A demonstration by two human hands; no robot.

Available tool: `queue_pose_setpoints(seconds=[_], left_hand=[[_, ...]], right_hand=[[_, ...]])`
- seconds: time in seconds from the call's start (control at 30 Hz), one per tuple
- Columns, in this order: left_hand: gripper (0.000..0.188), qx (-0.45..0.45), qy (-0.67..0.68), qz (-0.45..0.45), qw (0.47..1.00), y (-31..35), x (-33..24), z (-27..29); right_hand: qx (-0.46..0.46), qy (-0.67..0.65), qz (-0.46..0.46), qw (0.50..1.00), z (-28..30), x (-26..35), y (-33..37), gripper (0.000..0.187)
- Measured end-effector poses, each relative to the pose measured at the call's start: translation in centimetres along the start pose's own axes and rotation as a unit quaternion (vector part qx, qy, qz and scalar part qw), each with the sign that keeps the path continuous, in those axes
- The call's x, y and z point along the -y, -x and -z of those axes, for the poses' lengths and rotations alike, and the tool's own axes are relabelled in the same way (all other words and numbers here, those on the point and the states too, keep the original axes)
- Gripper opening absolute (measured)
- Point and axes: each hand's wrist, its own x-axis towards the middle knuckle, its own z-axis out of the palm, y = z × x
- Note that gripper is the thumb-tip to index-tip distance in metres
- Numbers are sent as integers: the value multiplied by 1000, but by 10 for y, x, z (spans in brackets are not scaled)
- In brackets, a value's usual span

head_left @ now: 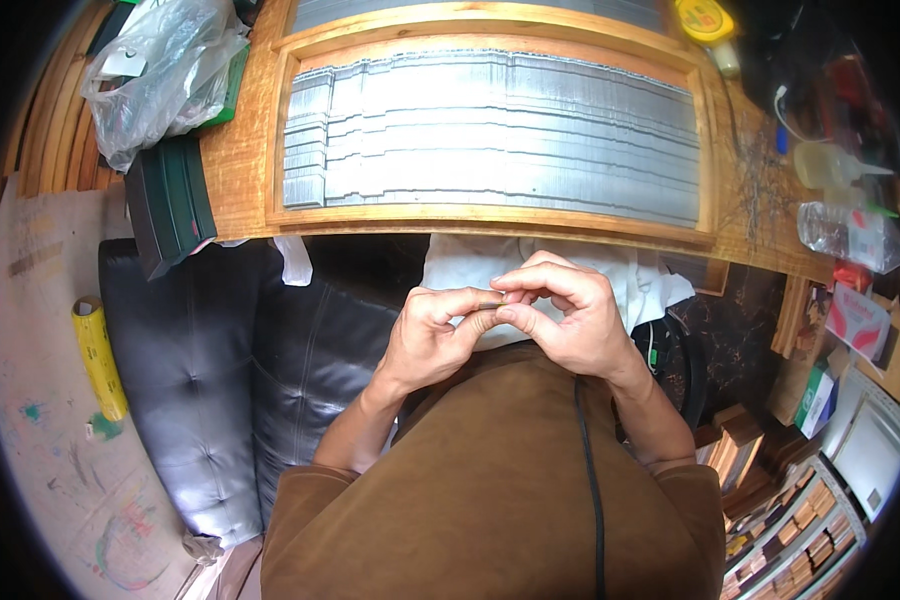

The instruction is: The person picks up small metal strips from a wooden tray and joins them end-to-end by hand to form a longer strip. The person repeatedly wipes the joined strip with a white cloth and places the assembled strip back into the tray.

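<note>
By the table [238, 185], left hand [430, 328] and right hand [578, 318] pinch a piece [489, 305] between fingertips [510, 314]

Both hands [438, 330] pinch what may be a small strip [491, 305].

Brown shirt [490, 470], white cloth [455, 265], silvery strips [510, 135] with dark lines, honey-coloured frame [279, 140], black sofa [190, 370], yellow roll [100, 358]

There are two bare hands, one left hand [435, 332] and one right hand [573, 312], and one small, thin brownish piece [490, 305]. Two wooden-framed compartments [490, 219] show, with thin silvery strips [510, 130] too many to count. There is one crumpled clear plastic bag [170, 70], one long yellow cylindrical roll [99, 360], one black tufted seat [190, 380] and one thin black cord [589, 460].
</note>
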Motion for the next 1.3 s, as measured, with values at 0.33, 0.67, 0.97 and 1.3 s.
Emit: queue_pose_setpoints(seconds=[0.33, 0.67, 0.97, 1.3], left_hand=[[13, -12, -21, -25, 999, 0, -2, -2], [13, -10, -22, -18, 1000, 1, -3, -3], [13, -8, -28, -22, 999, 1, -5, -3], [14, -26, -19, -52, 998, -1, -4, -5]], right_hand=[[5, 4, 11, 1000, 2, 0, 1, 9], [3, 1, 14, 1000, 1, 0, 1, 9], [3, 12, 17, 1000, 1, 2, 1, 10], [-17, 67, 49, 996, -1, 10, 0, 9]])
